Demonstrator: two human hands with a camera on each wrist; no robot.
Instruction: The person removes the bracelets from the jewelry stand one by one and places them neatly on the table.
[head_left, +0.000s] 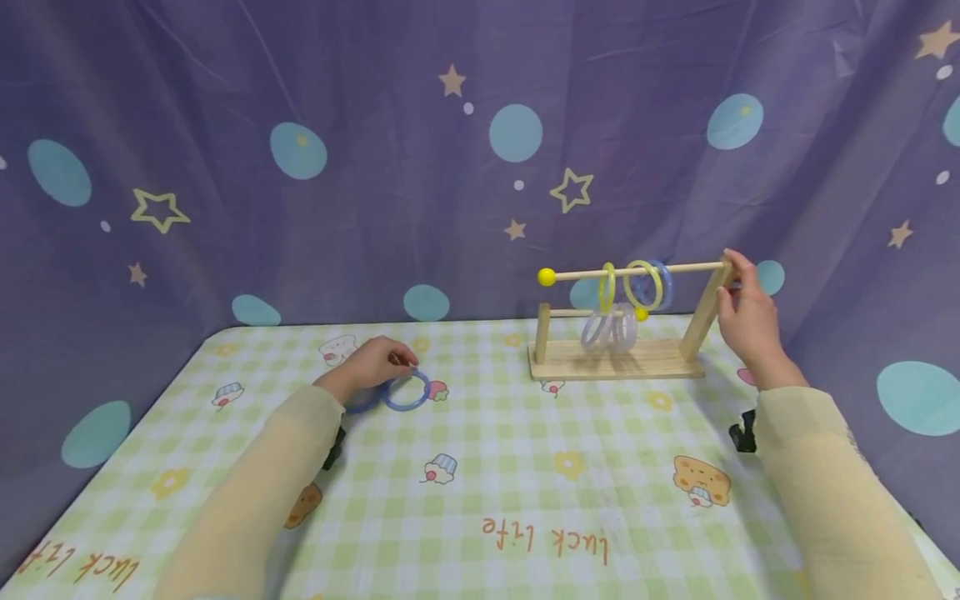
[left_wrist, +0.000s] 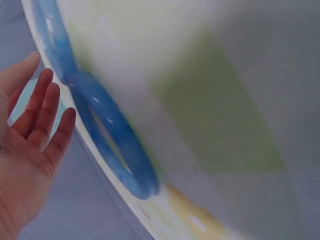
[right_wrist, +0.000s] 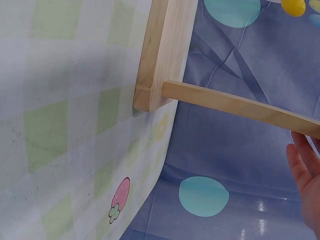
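Two blue rings lie side by side at the table's left: the right ring (head_left: 406,408) and the left ring (head_left: 363,409), partly hidden by the wrist. Over them hovers my left hand (head_left: 375,362), its fingers loosely bent and close to a ring (left_wrist: 116,127). A wooden stand (head_left: 645,363) rises at the back right, with a long upper rod and a short lower one. Yellow and blue rings hang on the upper rod, several clear rings on the lower one. My right hand (head_left: 752,321) grips the top of the tall post (head_left: 703,321), thumb on its near side.
A checked cloth with printed cakes and flowers covers the table (head_left: 495,450). Behind it hangs a purple patterned curtain (head_left: 390,208), close to the back edge. Yellow balls cap the rods, such as the upper ball (head_left: 547,277).
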